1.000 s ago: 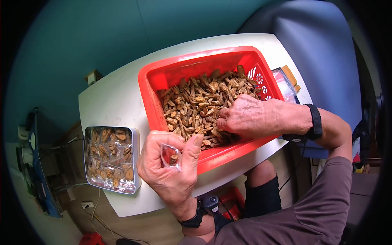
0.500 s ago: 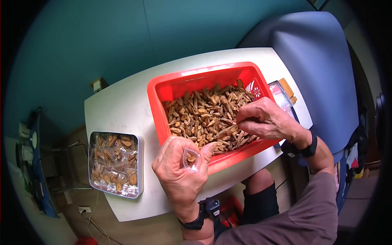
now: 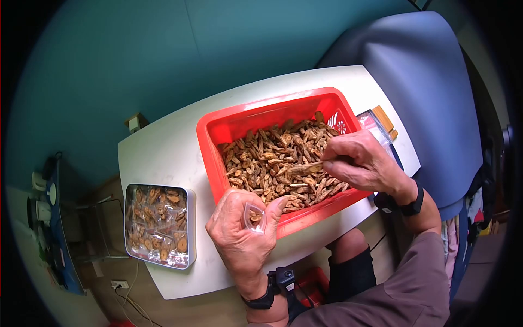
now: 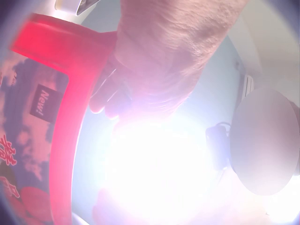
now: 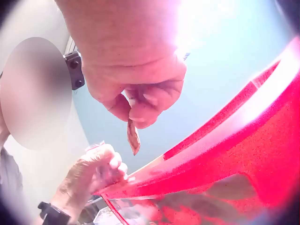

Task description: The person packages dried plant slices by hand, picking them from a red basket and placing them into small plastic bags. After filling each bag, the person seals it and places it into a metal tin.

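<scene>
A red bin [image 3: 215,171] holds a heap of dried brown root slices [image 3: 267,155]. Over the heap's right side, the right hand [image 3: 362,163] pinches one long slice [image 3: 306,168] between thumb and fingers; the right wrist view shows this slice [image 5: 133,138] pointing down from the fingertips. At the bin's near left corner, the left hand [image 3: 242,234] holds a small clear bag [image 3: 254,217] upright between thumb and fingers, its mouth spread, with brown pieces inside. Glare hides much of the left wrist view, where the left hand [image 4: 164,61] is beside the bin.
Left of the bin, a metal tin [image 3: 192,229] holds several filled clear bags [image 3: 158,220]. Behind the right hand lie a tray with clear bags [image 3: 373,128] and a wooden piece [image 3: 385,121]. A blue padded surface [image 3: 425,98] stands beyond the white table [image 3: 158,158].
The right hand has lifted out of the heap with a long slice in its fingers. The left hand keeps its hold on the small bag. The head view has shifted.
</scene>
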Demonstrator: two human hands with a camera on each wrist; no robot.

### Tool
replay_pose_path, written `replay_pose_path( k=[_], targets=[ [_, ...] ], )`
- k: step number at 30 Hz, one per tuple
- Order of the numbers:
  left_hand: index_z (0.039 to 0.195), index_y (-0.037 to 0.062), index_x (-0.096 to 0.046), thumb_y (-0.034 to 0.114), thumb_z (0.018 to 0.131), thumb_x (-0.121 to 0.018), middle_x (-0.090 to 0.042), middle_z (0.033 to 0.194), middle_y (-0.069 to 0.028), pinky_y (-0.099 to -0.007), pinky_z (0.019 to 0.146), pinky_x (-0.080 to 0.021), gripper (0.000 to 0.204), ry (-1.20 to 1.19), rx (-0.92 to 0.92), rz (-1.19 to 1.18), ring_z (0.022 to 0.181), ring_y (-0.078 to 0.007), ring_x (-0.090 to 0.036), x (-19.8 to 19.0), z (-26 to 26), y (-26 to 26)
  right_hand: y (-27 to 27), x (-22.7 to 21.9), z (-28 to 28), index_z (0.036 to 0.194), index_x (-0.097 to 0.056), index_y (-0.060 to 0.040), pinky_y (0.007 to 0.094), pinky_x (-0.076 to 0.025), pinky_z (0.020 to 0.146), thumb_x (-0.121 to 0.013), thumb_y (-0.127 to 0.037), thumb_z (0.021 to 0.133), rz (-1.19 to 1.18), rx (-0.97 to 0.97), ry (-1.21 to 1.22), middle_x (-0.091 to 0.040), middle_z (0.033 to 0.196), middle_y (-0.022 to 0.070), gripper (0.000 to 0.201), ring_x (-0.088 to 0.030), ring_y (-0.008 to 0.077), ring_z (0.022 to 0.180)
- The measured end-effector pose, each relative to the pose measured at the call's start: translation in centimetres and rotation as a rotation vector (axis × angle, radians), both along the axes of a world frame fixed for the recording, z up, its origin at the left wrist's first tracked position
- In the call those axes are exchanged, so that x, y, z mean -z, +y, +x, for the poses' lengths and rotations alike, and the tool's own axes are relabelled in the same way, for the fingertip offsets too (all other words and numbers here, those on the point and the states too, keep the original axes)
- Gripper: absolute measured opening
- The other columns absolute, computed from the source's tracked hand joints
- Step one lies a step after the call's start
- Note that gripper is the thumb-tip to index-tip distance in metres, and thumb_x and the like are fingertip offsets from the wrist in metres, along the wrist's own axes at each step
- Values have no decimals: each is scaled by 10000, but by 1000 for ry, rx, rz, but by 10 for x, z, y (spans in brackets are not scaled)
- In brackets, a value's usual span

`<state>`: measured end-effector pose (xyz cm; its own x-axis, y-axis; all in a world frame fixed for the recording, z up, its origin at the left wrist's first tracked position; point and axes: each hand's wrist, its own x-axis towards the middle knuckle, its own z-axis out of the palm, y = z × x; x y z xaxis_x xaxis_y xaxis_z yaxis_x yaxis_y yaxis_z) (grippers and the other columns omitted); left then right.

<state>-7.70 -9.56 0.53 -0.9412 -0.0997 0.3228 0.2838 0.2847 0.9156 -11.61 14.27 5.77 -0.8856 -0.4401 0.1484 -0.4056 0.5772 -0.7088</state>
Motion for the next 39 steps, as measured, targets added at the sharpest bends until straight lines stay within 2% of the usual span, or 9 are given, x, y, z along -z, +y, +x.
replay_pose_path(
  k=[2, 4, 7, 12, 20, 25, 33, 36, 39],
  targets=[
    [742, 55, -584, 19, 680, -920, -557, 687, -47, -309, 528, -417, 344, -4, -10, 25, 596, -169, -534, 2, 0, -1, 6, 10, -8, 898, -646, -9, 401, -491, 614, -665, -67, 902, 176, -11, 83, -636, 726, 129, 62, -653, 283, 670],
    [746, 85, -582, 72, 759, -900, -608, 725, 29, -219, 542, -303, 319, 15, -30, 32, 606, -38, -426, 5, 0, -2, 11, 13, -12, 1049, -650, -44, 442, -508, 648, -681, -113, 920, 555, 4, 238, -653, 826, 135, 150, -684, 326, 786],
    [744, 59, -587, 35, 695, -920, -572, 699, -46, -303, 558, -431, 338, -3, -46, 17, 612, -163, -547, 1, 0, -2, 13, 22, -16, 1069, -668, -38, 433, -524, 670, -667, -91, 937, 523, 59, 297, -697, 925, 122, 142, -694, 330, 815],
    [747, 58, -585, 29, 707, -913, -583, 706, -34, -285, 549, -413, 332, -6, -56, 36, 609, -143, -537, 1, 1, -2, 4, 23, -16, 1110, -706, -76, 456, -533, 660, -652, -118, 893, 646, -335, -16, -673, 888, 131, 228, -693, 339, 829],
    [759, 64, -584, 33, 740, -904, -605, 729, -15, -241, 524, -348, 322, 20, -52, 89, 604, -86, -500, 5, 0, -3, -6, 36, -23, 1019, -717, -37, 458, -568, 737, -618, -86, 819, 704, -399, -65, -691, 859, 176, 228, -710, 353, 862],
    [777, 53, -578, 41, 747, -905, -615, 762, -55, -232, 573, -417, 328, 66, -67, 177, 646, -116, -549, 8, 0, -8, -8, 35, -22, 943, -695, -25, 475, -565, 704, -632, -103, 809, 709, -426, -84, -673, 838, 165, 168, -703, 368, 807],
    [784, 36, -554, 33, 767, -891, -606, 762, -72, -265, 670, -484, 338, 75, -123, 253, 716, -162, -589, 6, 0, -10, -19, 32, -21, 1220, -665, -76, 465, -534, 643, -609, -161, 913, 506, -479, -49, -651, 932, 144, 323, -687, 354, 793],
    [789, 35, -558, 24, 771, -886, -604, 766, -71, -263, 664, -482, 328, 61, -121, 228, 711, -152, -584, 5, 0, -9, -33, 29, -22, 1212, -675, -62, 427, -548, 820, -564, -150, 962, 468, -574, -190, -687, 939, 168, 287, -698, 340, 931],
    [793, 34, -560, 12, 772, -881, -601, 772, -68, -261, 667, -485, 323, 42, -111, 239, 708, -140, -581, 4, 0, -8, -36, 36, -27, 1238, -685, -82, 437, -555, 831, -580, -148, 943, 459, -636, -144, -693, 945, 167, 320, -701, 336, 953]
  ],
)
